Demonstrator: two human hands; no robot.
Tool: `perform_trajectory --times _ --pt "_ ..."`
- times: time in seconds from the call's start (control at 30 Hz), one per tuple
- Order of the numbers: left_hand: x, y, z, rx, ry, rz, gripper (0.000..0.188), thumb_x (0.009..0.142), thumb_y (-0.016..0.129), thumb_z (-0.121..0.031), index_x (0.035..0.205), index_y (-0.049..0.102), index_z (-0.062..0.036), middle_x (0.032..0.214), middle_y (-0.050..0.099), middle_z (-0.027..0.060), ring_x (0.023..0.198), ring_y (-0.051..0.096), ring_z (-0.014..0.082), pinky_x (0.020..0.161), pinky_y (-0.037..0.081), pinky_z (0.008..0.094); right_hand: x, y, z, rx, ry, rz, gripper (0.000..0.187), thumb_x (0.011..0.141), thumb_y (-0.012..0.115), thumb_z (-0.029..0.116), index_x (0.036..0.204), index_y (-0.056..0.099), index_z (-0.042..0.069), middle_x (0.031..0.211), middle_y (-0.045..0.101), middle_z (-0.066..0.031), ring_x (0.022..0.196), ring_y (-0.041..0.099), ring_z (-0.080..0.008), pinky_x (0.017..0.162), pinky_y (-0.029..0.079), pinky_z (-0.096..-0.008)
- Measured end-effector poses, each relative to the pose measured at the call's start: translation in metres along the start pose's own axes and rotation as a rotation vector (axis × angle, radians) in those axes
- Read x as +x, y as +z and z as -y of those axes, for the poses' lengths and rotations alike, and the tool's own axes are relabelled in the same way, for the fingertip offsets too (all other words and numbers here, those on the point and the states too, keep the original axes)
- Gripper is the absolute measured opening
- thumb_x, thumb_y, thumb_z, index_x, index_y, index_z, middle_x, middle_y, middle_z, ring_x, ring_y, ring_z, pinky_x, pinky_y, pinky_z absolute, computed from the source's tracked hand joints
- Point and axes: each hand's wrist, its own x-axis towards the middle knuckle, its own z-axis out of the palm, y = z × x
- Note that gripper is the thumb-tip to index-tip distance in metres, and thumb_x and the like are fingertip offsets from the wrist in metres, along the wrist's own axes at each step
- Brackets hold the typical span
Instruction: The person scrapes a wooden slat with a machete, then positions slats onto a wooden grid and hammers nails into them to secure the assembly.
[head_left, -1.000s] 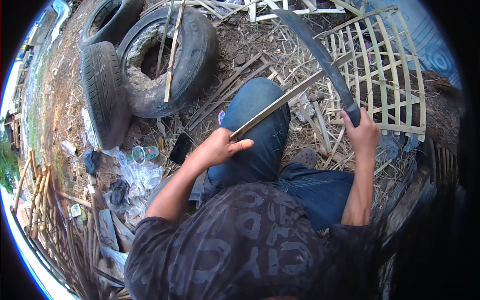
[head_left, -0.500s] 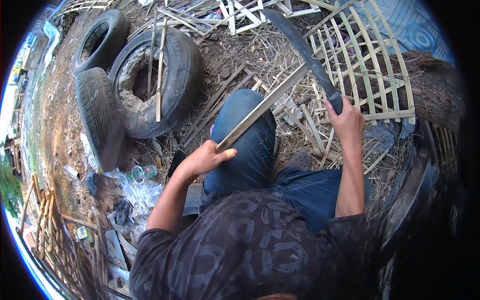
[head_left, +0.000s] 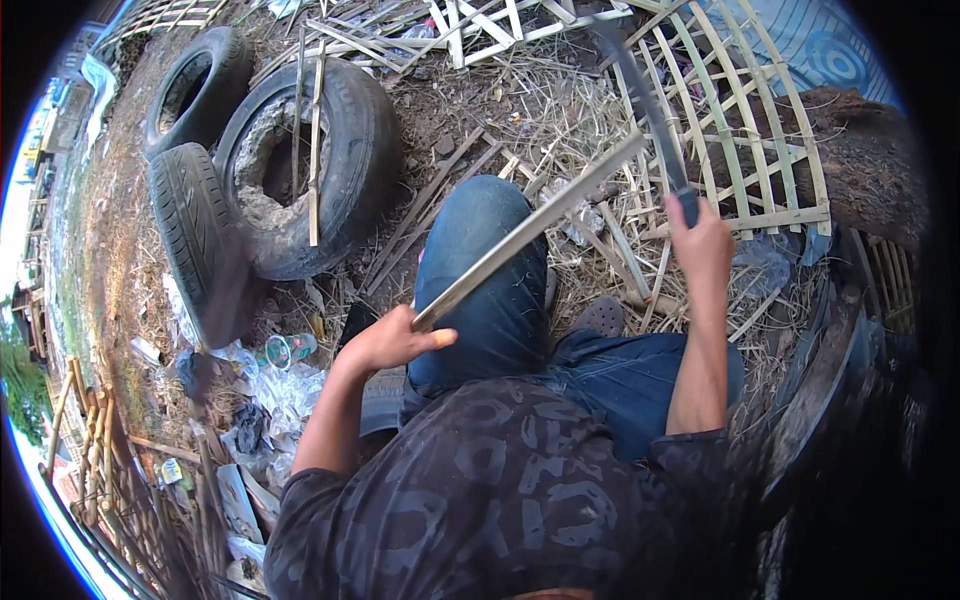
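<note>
My left hand (head_left: 393,340) is closed on the near end of a long, flat bamboo strip (head_left: 530,228). The strip slants up to the right across my bent, jeans-covered knee (head_left: 478,222). In my right hand (head_left: 702,245) is the dark handle of a machete with a long, slightly curved blade (head_left: 645,90), blurred toward its tip. The blade points away from me, just right of the strip's far end; whether they touch I cannot tell.
Worn tyres (head_left: 375,150) lie at the left, one packed with hardened grey material. Woven bamboo lattice panels (head_left: 745,110) lie at the far right beside a log (head_left: 860,150). Straw and slats litter the ground. Plastic rubbish (head_left: 285,400) and bamboo poles (head_left: 100,450) are at the near left.
The machete has shifted slightly right, its tip moving with it. The strip has turned to show a narrower side, and its far end has moved a little right. My left hand has lowered slightly.
</note>
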Motion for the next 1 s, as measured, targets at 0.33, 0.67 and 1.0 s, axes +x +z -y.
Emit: perform_trajectory --times 0.33,0.67,1.0 --pt "0.019 0.017 0.023 -0.735 -0.057 0.648 0.051 0.088 0.055 -0.057 0.066 0.035 -0.0149 0.052 0.029 -0.0082 0.041 0.026 0.0047 0.037 0.019 0.0226 -0.045 -0.017 -0.013 0.383 -0.049 -0.072 0.044 0.086 0.063 0.047 0.087 0.066 0.003 0.062 0.061 -0.0090 0.056 0.061 -0.0220 0.056 0.047 -0.0352" --pt "0.027 0.017 0.014 -0.733 -0.054 0.741 0.058 0.080 0.053 -0.071 0.067 0.033 -0.0178 0.053 0.023 -0.0100 0.042 0.020 0.0029 0.038 0.014 0.0203 -0.089 0.059 0.059 0.205 -0.744 0.169 0.054 0.070 0.072 0.058 0.074 0.059 0.005 0.062 0.061 -0.0085 0.057 0.064 -0.0263 0.051 0.050 -0.0353" --pt "0.022 0.020 0.019 -0.737 -0.016 0.667 0.056 0.085 0.051 -0.067 0.067 0.031 -0.0176 0.053 0.023 -0.0103 0.043 0.020 0.0027 0.038 0.013 0.0207 -0.028 0.061 0.005 0.110 -0.824 -0.057 0.054 0.073 0.070 0.058 0.073 0.056 0.006 0.060 0.058 -0.0086 0.056 0.063 -0.0259 0.053 0.050 -0.0367"
